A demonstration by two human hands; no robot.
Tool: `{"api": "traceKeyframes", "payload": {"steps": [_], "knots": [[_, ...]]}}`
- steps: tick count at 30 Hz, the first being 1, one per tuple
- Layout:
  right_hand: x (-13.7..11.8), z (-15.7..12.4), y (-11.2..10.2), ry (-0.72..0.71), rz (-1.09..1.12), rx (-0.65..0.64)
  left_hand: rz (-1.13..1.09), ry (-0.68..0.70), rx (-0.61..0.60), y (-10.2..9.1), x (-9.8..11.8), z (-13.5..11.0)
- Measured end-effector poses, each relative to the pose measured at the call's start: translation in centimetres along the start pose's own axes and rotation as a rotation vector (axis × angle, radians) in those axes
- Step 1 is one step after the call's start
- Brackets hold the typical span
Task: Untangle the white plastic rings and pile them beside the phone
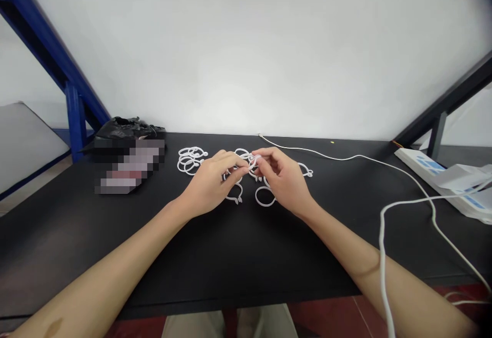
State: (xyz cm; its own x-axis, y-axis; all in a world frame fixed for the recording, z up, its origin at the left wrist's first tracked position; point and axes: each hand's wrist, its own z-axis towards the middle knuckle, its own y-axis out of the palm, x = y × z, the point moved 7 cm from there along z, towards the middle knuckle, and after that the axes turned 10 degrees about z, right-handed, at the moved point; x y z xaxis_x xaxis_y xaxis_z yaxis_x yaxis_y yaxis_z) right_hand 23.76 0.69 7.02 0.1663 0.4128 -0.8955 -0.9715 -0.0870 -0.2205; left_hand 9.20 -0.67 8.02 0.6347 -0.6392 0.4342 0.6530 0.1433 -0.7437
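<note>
Between my two hands, just above the table, is a white plastic ring (254, 162). My left hand (211, 181) pinches its left side between thumb and fingers. On the other side, my right hand (286, 179) grips it with thumb and curled fingers. More white rings with small knobbed ends lie beneath and around the hands, partly hidden by them. One ring (265, 196) rests below my right hand, and another ring (235, 193) sits by my left wrist. To the left lies a group of overlapping rings (188, 164).
A black plastic bag (126, 126) lies at the back left of the black table (215, 261), with a blurred-out item in front. A white cable (357, 157) runs across the right side and loops over my right forearm. White-and-blue packaging (434, 166) lies at far right.
</note>
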Motion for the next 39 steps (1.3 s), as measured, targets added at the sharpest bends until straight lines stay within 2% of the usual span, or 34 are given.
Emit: {"api": "traceKeyframes", "payload": {"steps": [12, 21, 26, 29, 31, 33, 36, 39], "knots": [[0.5, -0.1, 0.0, 0.006, -0.002, 0.013, 0.059, 0.046, 0.014, 0.2, -0.1, -0.1], [0.4, 0.0, -0.2, 0.012, 0.030, 0.016, 0.057, 0.016, 0.011, 0.0, -0.2, -0.1], [0.4, -0.2, 0.0, -0.039, -0.060, 0.022, 0.192, 0.030, 0.035, -0.7, -0.6, 0.2], [-0.6, -0.6, 1.0, -0.163, -0.250, -0.080, 0.468, -0.048, 0.135, -2.3, -2.4, 0.2], [-0.8, -1.1, 2.2, -0.218, -0.394, -0.232, 0.682, -0.149, 0.164, -3.4, -4.5, -0.1], [-0.6, -1.7, 3.4, -0.238, -0.512, -0.394, 0.828, -0.222, 0.133, -4.0, -6.6, -0.7], [-0.2, -2.3, 4.5, -0.258, -0.621, -0.529, 0.931, -0.260, 0.066, -4.2, -8.7, -1.3], [-0.3, -2.3, 4.6, -0.271, -0.604, -0.541, 0.900, -0.283, 0.084, -4.3, -8.4, -1.1]]}}
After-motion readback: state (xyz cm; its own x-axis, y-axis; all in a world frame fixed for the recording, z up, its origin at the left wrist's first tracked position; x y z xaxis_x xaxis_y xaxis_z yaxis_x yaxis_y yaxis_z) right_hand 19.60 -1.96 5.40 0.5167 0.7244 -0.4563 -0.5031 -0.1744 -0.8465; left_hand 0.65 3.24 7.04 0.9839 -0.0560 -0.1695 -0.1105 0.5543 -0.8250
